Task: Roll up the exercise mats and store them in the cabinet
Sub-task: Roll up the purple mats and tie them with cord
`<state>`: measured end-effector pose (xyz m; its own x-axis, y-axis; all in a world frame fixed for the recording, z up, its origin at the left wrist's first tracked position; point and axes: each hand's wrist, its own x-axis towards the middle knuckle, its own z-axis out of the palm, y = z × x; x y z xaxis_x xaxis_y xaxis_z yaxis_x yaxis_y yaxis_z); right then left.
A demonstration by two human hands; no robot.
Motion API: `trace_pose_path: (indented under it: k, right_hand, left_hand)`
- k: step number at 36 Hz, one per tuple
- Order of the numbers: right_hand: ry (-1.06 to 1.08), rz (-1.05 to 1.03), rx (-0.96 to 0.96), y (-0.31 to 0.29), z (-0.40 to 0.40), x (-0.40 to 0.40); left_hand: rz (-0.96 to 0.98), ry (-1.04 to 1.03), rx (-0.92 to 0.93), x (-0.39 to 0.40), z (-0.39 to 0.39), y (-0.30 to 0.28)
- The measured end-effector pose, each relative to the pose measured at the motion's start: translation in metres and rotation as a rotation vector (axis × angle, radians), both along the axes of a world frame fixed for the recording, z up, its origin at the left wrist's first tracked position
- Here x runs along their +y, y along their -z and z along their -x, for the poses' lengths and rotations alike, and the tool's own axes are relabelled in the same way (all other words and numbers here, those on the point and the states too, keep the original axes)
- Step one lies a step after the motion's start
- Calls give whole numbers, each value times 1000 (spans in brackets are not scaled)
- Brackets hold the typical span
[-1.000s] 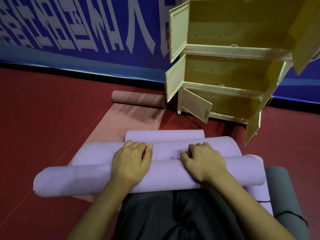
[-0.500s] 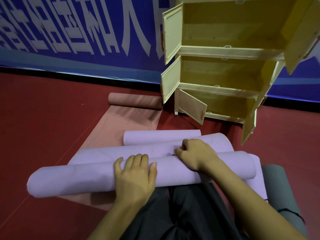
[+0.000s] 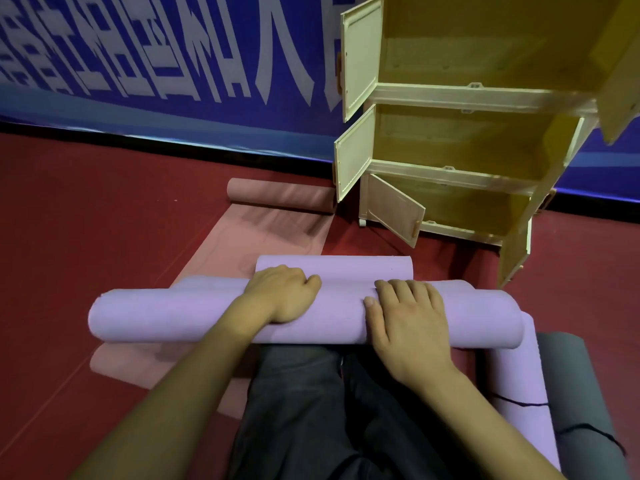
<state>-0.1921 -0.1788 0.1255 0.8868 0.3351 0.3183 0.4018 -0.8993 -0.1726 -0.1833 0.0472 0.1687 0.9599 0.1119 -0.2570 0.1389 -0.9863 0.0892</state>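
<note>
A purple exercise mat (image 3: 173, 317) lies across my lap, mostly rolled into a thick tube. Its unrolled rest stretches forward to a curled far end (image 3: 332, 268). My left hand (image 3: 280, 296) sits on the middle of the tube with its fingers curled over the far side, gripping it. To its right, my right hand (image 3: 405, 313) lies flat on the tube with straight fingers, pressing on it. The cream cabinet (image 3: 467, 98) stands ahead on the right with its doors open and its three shelves bare.
Under the purple mat a pink mat (image 3: 277, 237) lies spread on the red floor, its far end rolled (image 3: 280, 195) beside the cabinet. A tied purple roll (image 3: 519, 375) and a grey roll (image 3: 581, 393) lie by my right leg. A blue banner lines the wall.
My left hand slid forward from the near side and now curls over the tube's far side. My right hand drew back from the far edge and now lies flat on top.
</note>
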Motion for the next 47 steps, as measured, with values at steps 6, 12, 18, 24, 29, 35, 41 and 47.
trace_pose_path:
  k: [6, 12, 18, 24, 29, 35, 41, 47]
  right_hand:
    - [-16, -2, 15, 1, 7, -4]
    - [-10, 4, 45, -4, -5, 2]
    - [-28, 165, 255, -28, -29, 10]
    - [-57, 231, 404, -37, -59, 14]
    - [-43, 207, 426, -36, -68, 19]
    - [-49, 218, 386, -26, -65, 19]
    - [6, 120, 237, -15, -57, 23]
    - [10, 79, 172, -16, -70, 27]
  left_hand:
    - [-3, -30, -14, -1, -1, 3]
    - [-22, -85, -175, -12, 15, 2]
    - [-50, -144, -378, -11, 9, 12]
    - [-164, -72, -486, -20, 26, 20]
    - [-203, -47, -463, -22, 36, 27]
    - [-190, -31, -503, -19, 37, 32]
    - [-231, -15, -440, -8, 14, 17]
    - [-171, 15, -374, 2, -17, 12]
